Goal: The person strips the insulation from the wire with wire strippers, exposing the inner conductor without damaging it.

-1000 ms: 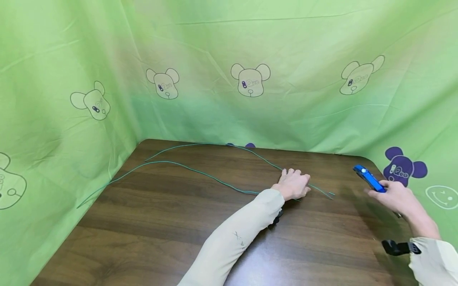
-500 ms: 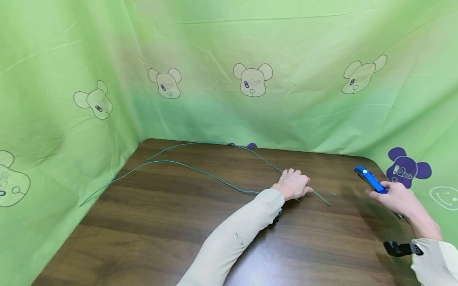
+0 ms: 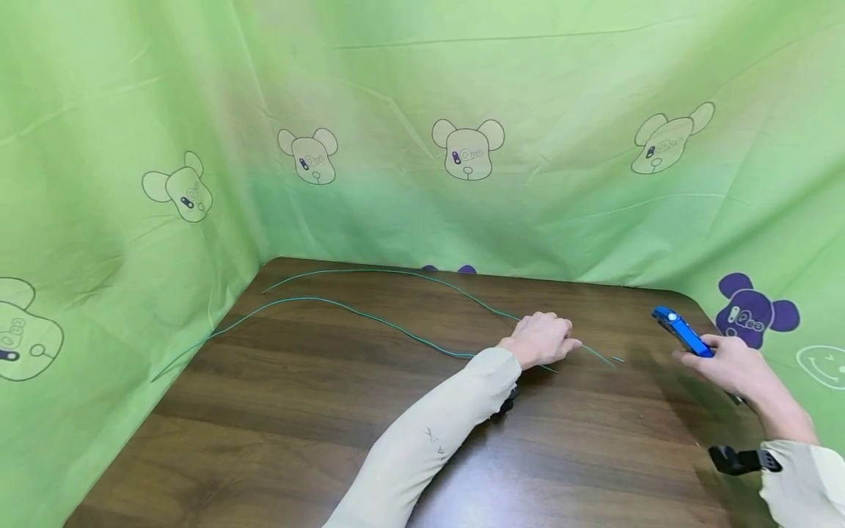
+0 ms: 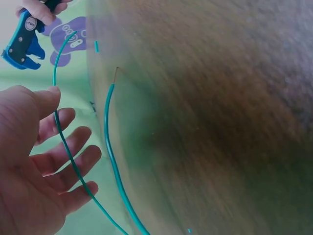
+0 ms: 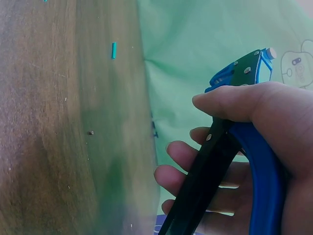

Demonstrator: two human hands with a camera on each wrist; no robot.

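My left hand (image 3: pixel 543 339) pinches a thin green wire (image 4: pixel 55 68) between thumb and forefinger, near its right end; the other fingers are spread loosely. Its long tail arcs across the back of the table. A second green wire (image 4: pixel 114 164) lies alongside, passing under the left forearm in the head view, with bare copper (image 4: pixel 116 75) showing at its tip. At the right, my right hand (image 3: pixel 736 363) holds a blue-and-black wire stripper (image 3: pixel 683 331) above the table. Its fingers wrap around the handles, and the toothed jaws stand apart with nothing between them.
A short cut piece of green insulation (image 5: pixel 114 50) lies on the wooden table (image 3: pixel 277 425) between the hands. Small bits of debris (image 5: pixel 90 132) are scattered near it. Green curtain (image 3: pixel 396 213) hangs around the back and sides.
The pinched wire has turned in my left fingers: its right end swung toward me, then back away, and its far arc shifted slightly nearer. My right hand and the wire stripper stay in place.
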